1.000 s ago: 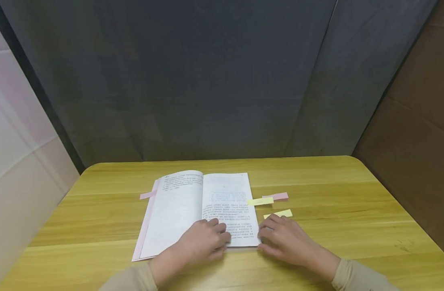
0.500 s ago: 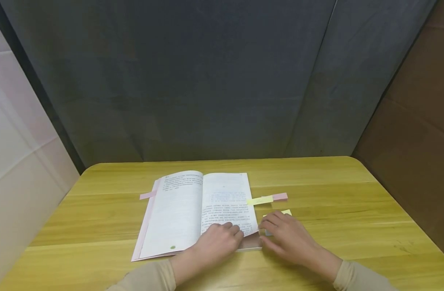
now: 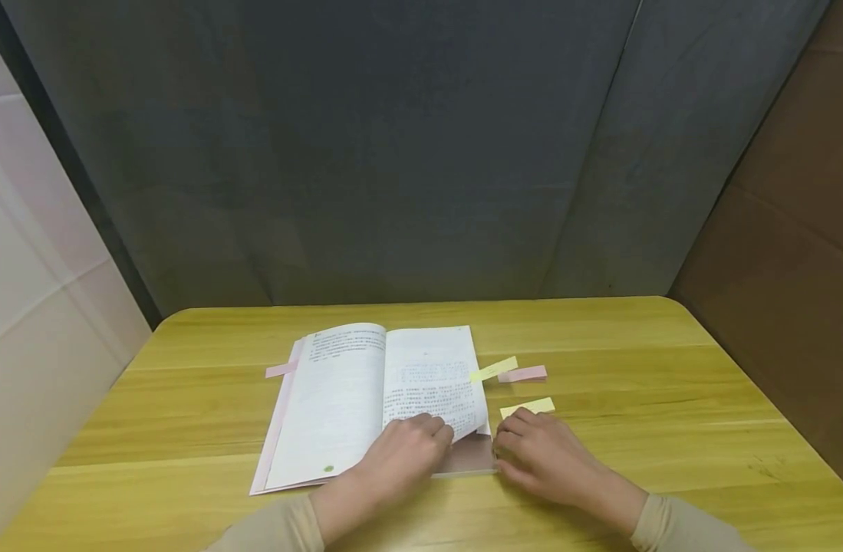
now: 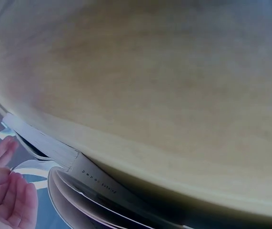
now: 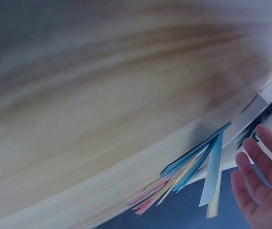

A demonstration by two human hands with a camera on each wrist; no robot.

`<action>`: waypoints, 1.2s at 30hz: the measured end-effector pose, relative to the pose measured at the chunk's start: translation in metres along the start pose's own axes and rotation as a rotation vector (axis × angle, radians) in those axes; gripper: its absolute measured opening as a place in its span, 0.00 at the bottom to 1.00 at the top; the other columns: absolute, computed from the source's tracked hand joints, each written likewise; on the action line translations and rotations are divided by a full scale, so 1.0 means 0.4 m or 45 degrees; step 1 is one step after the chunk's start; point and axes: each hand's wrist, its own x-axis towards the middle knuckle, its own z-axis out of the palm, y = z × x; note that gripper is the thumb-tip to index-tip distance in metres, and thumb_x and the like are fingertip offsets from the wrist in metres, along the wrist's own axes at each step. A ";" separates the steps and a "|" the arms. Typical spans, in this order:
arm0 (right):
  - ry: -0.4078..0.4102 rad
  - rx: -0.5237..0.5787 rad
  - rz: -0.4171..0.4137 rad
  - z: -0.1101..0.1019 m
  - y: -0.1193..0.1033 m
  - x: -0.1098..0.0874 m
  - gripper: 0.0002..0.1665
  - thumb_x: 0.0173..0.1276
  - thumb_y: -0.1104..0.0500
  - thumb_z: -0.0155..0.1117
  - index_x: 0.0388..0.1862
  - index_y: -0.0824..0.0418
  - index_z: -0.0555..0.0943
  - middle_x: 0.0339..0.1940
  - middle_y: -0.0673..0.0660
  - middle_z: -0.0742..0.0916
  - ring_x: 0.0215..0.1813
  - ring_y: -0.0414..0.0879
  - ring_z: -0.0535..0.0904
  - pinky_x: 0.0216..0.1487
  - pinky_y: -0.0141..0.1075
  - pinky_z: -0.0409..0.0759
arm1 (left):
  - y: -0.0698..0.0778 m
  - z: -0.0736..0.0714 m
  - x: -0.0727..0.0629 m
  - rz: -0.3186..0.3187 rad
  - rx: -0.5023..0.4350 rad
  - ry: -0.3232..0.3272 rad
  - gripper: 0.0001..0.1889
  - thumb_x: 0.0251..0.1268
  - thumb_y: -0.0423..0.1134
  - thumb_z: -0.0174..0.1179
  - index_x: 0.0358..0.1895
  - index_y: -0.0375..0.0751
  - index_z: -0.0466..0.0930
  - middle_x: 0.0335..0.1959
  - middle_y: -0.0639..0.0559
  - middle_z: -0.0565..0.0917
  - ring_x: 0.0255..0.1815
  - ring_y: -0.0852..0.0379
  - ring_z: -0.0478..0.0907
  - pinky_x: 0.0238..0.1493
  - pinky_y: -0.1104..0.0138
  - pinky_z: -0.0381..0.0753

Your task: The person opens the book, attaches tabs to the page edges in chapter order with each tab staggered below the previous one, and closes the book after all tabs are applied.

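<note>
An open book lies on the table, printed text on both visible pages. My left hand pinches the lower edge of the right page, whose bottom corner curls up. Beneath it shows a brownish-pink sheet. In the left wrist view, bent fingers meet the page edge beside the book's thick block. At the book's lower right edge rests my right hand, fingers loosely bent; the right wrist view shows these fingers spread and holding nothing. A yellow sticky tab juts from the lifted page.
A pink tab and another yellow tab stick out on the book's right; one pink tab on its left. Blue tabs show in the right wrist view. A dark grey partition stands behind the wooden table.
My left hand moved right to the page's lower edge, then slightly back left and up, lifting the corner. The upper yellow tab tilted upward. My right hand stayed almost in place.
</note>
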 end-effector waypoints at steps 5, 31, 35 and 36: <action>-0.028 -0.001 0.028 0.002 0.001 -0.003 0.08 0.52 0.50 0.63 0.28 0.52 0.79 0.31 0.45 0.78 0.36 0.39 0.71 0.33 0.33 0.73 | -0.005 0.004 -0.003 -0.008 -0.050 0.034 0.10 0.50 0.37 0.59 0.17 0.45 0.69 0.14 0.61 0.66 0.15 0.65 0.62 0.13 0.77 0.60; -0.156 -0.015 0.132 -0.012 0.006 -0.004 0.09 0.53 0.51 0.62 0.32 0.52 0.80 0.34 0.45 0.79 0.39 0.40 0.72 0.35 0.36 0.73 | -0.103 -0.169 -0.183 -1.193 -0.700 0.142 0.04 0.52 0.35 0.59 0.25 0.40 0.77 0.18 0.57 0.73 0.21 0.62 0.70 0.24 0.70 0.72; -0.163 -0.022 0.128 -0.011 0.009 -0.006 0.09 0.53 0.51 0.62 0.32 0.52 0.80 0.34 0.46 0.80 0.38 0.40 0.72 0.35 0.36 0.73 | -0.132 -0.178 -0.221 -1.299 -0.689 0.071 0.06 0.56 0.37 0.56 0.25 0.41 0.78 0.20 0.54 0.76 0.24 0.59 0.71 0.27 0.68 0.71; -0.168 -0.023 0.128 -0.012 0.009 -0.006 0.10 0.53 0.51 0.62 0.32 0.52 0.80 0.35 0.46 0.80 0.38 0.40 0.72 0.35 0.36 0.73 | -0.138 -0.179 -0.229 -1.315 -0.673 0.039 0.07 0.56 0.38 0.56 0.25 0.41 0.78 0.20 0.54 0.76 0.25 0.59 0.71 0.27 0.68 0.70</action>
